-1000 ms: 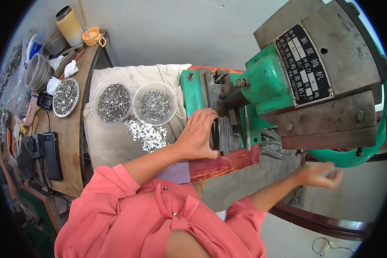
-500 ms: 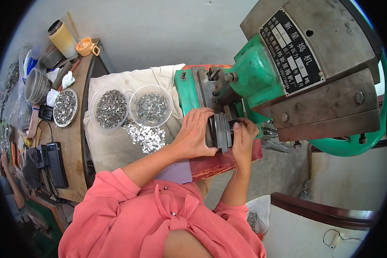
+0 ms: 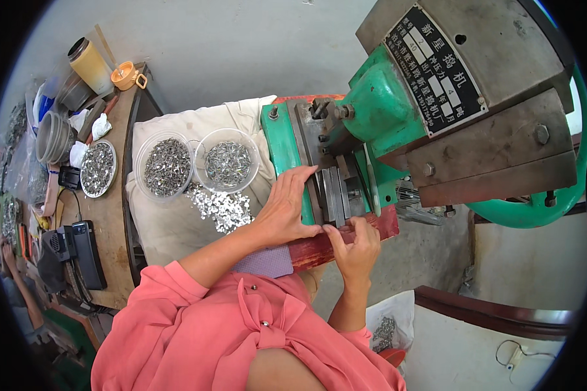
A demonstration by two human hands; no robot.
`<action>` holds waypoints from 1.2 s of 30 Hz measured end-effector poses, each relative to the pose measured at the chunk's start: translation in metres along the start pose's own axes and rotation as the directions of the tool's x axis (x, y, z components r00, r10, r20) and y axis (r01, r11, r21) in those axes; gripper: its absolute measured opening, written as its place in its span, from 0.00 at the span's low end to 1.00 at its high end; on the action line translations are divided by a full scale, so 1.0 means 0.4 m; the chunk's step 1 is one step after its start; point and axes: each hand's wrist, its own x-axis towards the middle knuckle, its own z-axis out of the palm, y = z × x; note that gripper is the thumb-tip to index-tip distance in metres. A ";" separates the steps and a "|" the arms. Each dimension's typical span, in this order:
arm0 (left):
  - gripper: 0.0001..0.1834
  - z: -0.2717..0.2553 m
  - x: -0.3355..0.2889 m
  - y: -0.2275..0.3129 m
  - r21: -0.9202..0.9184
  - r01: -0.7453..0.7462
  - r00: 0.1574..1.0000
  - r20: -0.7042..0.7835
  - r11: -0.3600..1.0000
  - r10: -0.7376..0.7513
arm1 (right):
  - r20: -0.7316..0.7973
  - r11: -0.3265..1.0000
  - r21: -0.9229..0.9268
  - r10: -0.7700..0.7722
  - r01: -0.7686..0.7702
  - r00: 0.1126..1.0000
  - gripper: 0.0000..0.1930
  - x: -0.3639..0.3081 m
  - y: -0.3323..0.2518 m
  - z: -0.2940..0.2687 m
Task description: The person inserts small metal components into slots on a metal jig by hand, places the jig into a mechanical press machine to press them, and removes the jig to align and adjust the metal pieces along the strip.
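A steel die block (image 3: 333, 197) of several parallel plates sits on the bed of a green press (image 3: 379, 104). My left hand (image 3: 285, 210) spans the block's left side, fingertips at its far end and thumb at its near end. At the near end too, my right hand (image 3: 355, 246) has its thumb and curled fingers against the block, close to my left thumb. Whatever lies between the plates is too small to make out. Beside the block, a thin pale green strip (image 3: 372, 179) stands at a slant.
Left of the press, two clear plastic tubs (image 3: 139, 171) hold small metal parts, with a loose heap of shiny pieces (image 3: 223, 210) before them on a cloth. A plate of parts (image 3: 114, 171) rests on the wooden table (image 3: 116, 225). The press's green wheel (image 3: 535, 215) is at the right.
My right hand has shifted from the block's right side toward me, to its near end. The pale green strip now shows more fully. My left hand stays by the block; the view shifted slightly.
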 end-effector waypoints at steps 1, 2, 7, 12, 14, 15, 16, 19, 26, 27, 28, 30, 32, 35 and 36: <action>0.58 0.001 -0.007 0.000 -0.005 -0.007 1.000 -0.007 1.000 0.007 | 0.004 1.000 -0.018 0.000 0.000 1.000 0.15 0.000 -0.001 0.003; 0.58 0.001 -0.014 0.001 -0.009 -0.015 1.000 -0.015 1.000 0.014 | 0.009 0.999 -0.036 -0.001 0.001 1.000 0.15 0.000 -0.002 0.005; 0.48 -0.013 -0.056 0.028 -0.061 0.027 0.999 -0.025 0.998 -0.029 | 0.029 0.994 -0.073 -0.080 0.082 0.996 0.14 -0.017 0.002 0.013; 0.29 -0.047 -0.092 0.063 -0.278 0.223 0.968 0.175 0.934 -0.179 | -0.001 0.995 -0.054 -0.086 0.086 0.996 0.11 -0.083 0.012 -0.023; 0.23 -0.055 -0.110 0.070 -0.493 0.314 0.947 0.222 0.812 -0.231 | -0.102 0.998 0.025 -0.051 0.054 0.993 0.09 -0.116 0.007 -0.049; 0.25 -0.055 -0.127 0.060 -0.562 0.364 0.929 0.272 0.743 -0.249 | -0.090 0.999 0.003 -0.041 0.041 0.995 0.10 -0.149 0.014 -0.069; 0.25 -0.062 -0.138 0.062 -0.562 0.377 0.924 0.278 0.736 -0.262 | -0.077 0.999 0.007 -0.034 0.034 0.996 0.10 -0.180 0.012 -0.083; 0.37 -0.096 -0.170 0.063 -0.760 0.501 0.864 0.469 0.414 -0.185 | -0.017 0.936 0.314 0.176 -0.162 0.984 0.18 -0.223 -0.030 -0.103; 0.28 -0.164 -0.301 0.025 -0.804 0.537 0.831 0.451 0.257 -0.325 | 0.372 0.833 0.508 0.017 -0.219 0.928 0.10 -0.189 -0.118 0.016; 0.19 -0.169 -0.331 0.008 -0.808 0.531 0.814 0.401 0.256 -0.420 | 0.468 0.811 0.509 0.020 -0.288 0.884 0.10 -0.175 -0.125 0.039; 0.19 -0.182 -0.356 0.004 -0.811 0.526 0.807 0.381 0.256 -0.451 | 0.487 0.801 0.524 -0.005 -0.288 0.873 0.10 -0.163 -0.134 0.066; 0.16 -0.204 -0.404 0.001 -0.785 0.572 0.715 0.336 0.237 -0.613 | 0.590 0.800 0.488 -0.008 -0.349 0.807 0.08 -0.150 -0.158 0.115; 0.16 -0.209 -0.448 0.003 -0.794 0.541 0.700 0.239 0.279 -0.673 | 0.564 0.836 0.473 -0.045 -0.278 0.824 0.10 -0.135 -0.190 0.143; 0.16 -0.218 -0.484 0.008 -0.791 0.563 0.562 0.153 0.240 -0.813 | 0.475 0.916 0.394 -0.133 -0.075 0.870 0.19 -0.118 -0.232 0.159; 0.16 -0.218 -0.494 0.005 -0.793 0.557 0.555 0.133 0.248 -0.821 | 0.481 0.916 0.394 -0.136 -0.075 0.866 0.19 -0.117 -0.243 0.169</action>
